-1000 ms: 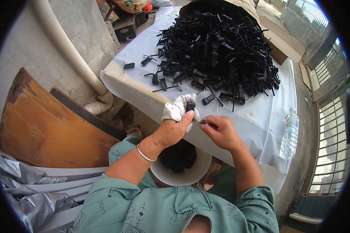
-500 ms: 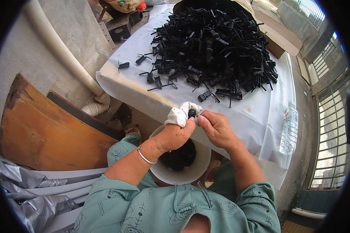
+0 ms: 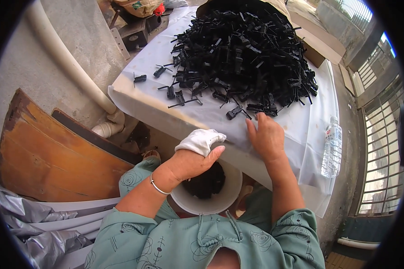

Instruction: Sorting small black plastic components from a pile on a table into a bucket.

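Many small black plastic parts with thin protruding arms lie in a big heap (image 3: pixel 242 58) on the table. My right hand (image 3: pixel 268 136) reaches to the heap's near edge, thumb and fingers apart, fingertips by a black part (image 3: pixel 261 109). Just left of it lies another loose black part (image 3: pixel 234 112). White cloth (image 3: pixel 199 141), like a partial glove, covers the fingers of my left hand (image 3: pixel 191 162). Its bare thumb stands out, and no part shows in that hand. Below it is a white bucket (image 3: pixel 238 188) with dark pieces (image 3: pixel 206 181) inside.
White sheeting (image 3: pixel 148 96) covers the table. A clear plastic bottle (image 3: pixel 332 150) lies near its right edge, and cardboard (image 3: pixel 321 42) is at the back right. To the left are a brown wooden board (image 3: pixel 54 152), a pale pipe (image 3: pixel 72 62) and silver-wrapped lengths (image 3: pixel 54 242).
Both hands were together around a small black part at the cloth; it is out of sight now. My right hand has moved up to the heap, and my left hand has drawn back left over the bucket.
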Motion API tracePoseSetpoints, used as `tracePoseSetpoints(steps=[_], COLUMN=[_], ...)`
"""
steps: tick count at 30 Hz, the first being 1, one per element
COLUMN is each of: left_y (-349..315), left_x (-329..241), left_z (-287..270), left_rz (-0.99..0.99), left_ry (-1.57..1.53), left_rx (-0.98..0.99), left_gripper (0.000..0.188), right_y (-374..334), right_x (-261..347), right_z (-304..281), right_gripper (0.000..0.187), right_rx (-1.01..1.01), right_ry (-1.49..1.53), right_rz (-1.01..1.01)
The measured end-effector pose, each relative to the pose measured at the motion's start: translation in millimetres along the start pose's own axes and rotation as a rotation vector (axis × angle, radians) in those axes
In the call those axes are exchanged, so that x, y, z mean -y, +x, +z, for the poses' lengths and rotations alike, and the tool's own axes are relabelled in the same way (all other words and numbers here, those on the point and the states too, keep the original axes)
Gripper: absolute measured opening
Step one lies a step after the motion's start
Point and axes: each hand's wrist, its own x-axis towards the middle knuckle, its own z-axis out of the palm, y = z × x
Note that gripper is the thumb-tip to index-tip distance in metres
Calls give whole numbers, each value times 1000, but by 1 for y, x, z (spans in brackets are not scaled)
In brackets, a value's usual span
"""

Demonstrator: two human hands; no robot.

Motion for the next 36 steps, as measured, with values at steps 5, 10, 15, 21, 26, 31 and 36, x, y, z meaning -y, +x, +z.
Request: tracePoseSetpoints(steps=[5, 10, 15, 21, 26, 31, 36], left_y=[0, 3, 10, 21, 13, 8, 6], left_x=[12, 19, 9, 1, -15, 3, -3], left_z=[22, 33, 33, 6, 0, 15, 10], left_rz=[-135, -195, -264, -317, 32, -72, -152], left_ry=[-145, -221, -362, -548, -137, -395, -680], left_rx=[-124, -189, -305, -464, -344, -134, -49], left_gripper=[21, 25, 20, 13, 32, 38, 37], right_y=[3, -2, -7, -17, -20, -24, -26], right_x=[-8, -6, -4, 11, 18, 34, 40], right_z=[12, 3, -4, -24, -25, -29, -16], right_gripper=[14, 11, 11, 11, 15, 15, 14], right_rx=[-43, -26, -112, -155, 141, 82, -147], right_ry=[-84, 160, 332, 209, -8, 64, 555], right_rz=[-15, 49, 22, -493, -593, -740, -283])
